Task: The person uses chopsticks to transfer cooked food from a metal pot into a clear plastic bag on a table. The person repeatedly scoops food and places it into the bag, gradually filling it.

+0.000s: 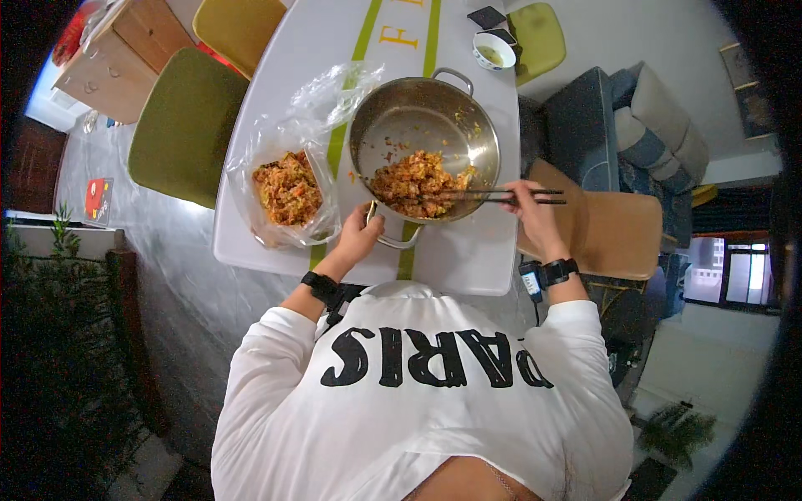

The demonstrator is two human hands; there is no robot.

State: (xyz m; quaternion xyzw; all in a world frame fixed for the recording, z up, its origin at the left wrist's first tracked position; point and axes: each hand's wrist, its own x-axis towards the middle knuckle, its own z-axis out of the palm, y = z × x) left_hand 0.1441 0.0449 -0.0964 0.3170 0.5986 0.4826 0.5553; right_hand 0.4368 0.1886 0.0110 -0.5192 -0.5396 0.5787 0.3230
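Observation:
A wide stainless steel pot (416,128) with two loop handles stands on the table in front of me. Reddish-orange minced filling (416,175) is heaped in its near part, with bits stuck to the wall. My right hand (529,203) grips a pair of dark chopsticks (489,195), their tips in the filling. At the pot's near left rim, my left hand (360,237) pinches a small pale flat item (372,211); what it is cannot be made out. Left of the pot, a clear plastic bag (329,163) lies open around a container of similar minced filling (288,191).
The white table (470,263) has green stripes. A bowl of pale liquid (494,51) stands at its far right edge, near dark flat pads (486,17). Green chairs (188,125) line the left side; a brown chair (620,235) stands close on the right.

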